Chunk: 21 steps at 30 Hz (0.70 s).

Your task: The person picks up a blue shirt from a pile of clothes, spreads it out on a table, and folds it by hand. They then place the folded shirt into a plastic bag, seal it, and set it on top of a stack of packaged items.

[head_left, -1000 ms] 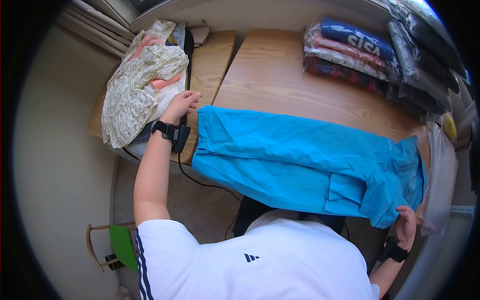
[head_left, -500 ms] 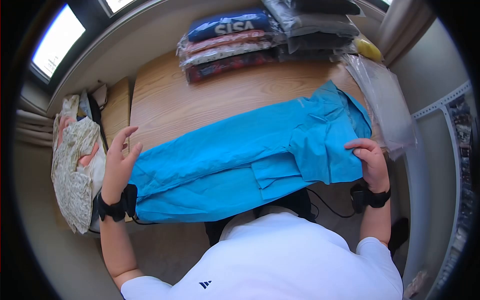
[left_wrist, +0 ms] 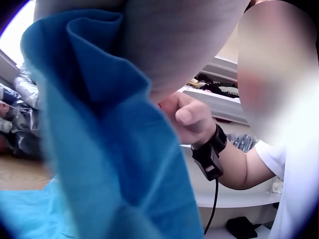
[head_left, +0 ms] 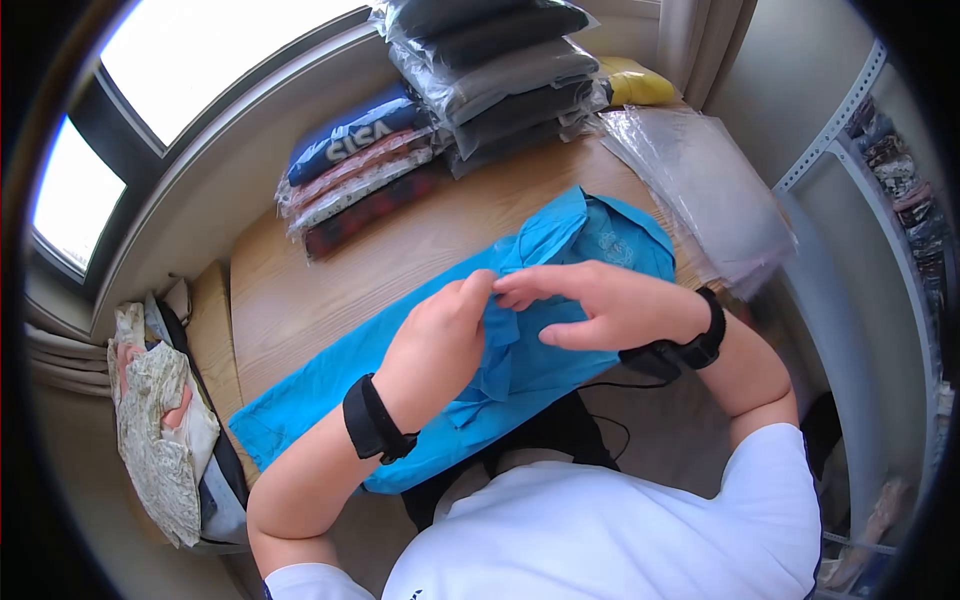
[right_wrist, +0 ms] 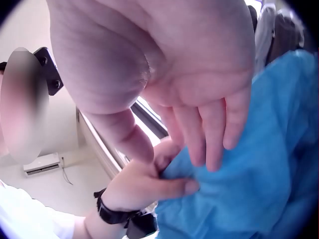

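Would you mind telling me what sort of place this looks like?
Probably a clothes packing or stock room: bagged garments stacked on a wooden table by a window, with both hands pinching a blue garment.

Landmark: garment [head_left: 540,330], lying across the table [head_left: 300,300], near edge overhanging toward the person. Left hand [head_left: 440,345] and right hand [head_left: 595,305] meet on top of the garment at its middle, fingertips touching. Behind the garment, by the window: stacks of bagged clothes [head_left: 440,110]. Right of the garment: loose plastic bags [head_left: 700,190]. Left of it, off the table: clothes heap [head_left: 155,430].
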{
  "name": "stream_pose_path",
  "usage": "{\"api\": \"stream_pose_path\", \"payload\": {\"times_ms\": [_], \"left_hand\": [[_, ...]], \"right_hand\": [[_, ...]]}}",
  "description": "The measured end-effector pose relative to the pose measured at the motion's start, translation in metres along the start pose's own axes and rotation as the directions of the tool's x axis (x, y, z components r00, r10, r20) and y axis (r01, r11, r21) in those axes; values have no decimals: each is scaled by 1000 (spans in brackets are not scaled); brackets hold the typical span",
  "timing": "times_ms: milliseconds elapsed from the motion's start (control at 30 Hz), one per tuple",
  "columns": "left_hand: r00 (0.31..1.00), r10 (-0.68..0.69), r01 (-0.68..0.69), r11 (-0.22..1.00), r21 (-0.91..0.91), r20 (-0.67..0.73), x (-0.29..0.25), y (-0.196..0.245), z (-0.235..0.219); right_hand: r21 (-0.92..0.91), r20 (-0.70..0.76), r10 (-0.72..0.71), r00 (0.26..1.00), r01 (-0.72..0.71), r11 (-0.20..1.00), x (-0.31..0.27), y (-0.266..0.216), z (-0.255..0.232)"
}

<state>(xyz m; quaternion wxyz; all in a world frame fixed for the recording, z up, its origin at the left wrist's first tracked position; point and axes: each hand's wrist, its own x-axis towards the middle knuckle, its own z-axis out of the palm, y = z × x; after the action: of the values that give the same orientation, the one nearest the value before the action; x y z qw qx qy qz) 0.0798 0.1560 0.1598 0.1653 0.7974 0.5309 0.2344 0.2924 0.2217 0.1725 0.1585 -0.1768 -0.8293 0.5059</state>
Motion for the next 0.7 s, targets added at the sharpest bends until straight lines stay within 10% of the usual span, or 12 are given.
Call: {"api": "stream_pose_path", "payload": {"times_ms": [233,467,700], "left_hand": [[967,-32,29,999,-16,-254,16,-3,-31],[959,10,-6,1000,16,-284,4,18,-34],[904,377,-396,916,65,203,-18,38,-14]], "right_hand": [[-457,-330,291,898,-422,783,11,106,-144],[-584,9,324,946,-258,769,48,166,-152],[-603,-187,328,926,-371,706,41,186,-151]]}}
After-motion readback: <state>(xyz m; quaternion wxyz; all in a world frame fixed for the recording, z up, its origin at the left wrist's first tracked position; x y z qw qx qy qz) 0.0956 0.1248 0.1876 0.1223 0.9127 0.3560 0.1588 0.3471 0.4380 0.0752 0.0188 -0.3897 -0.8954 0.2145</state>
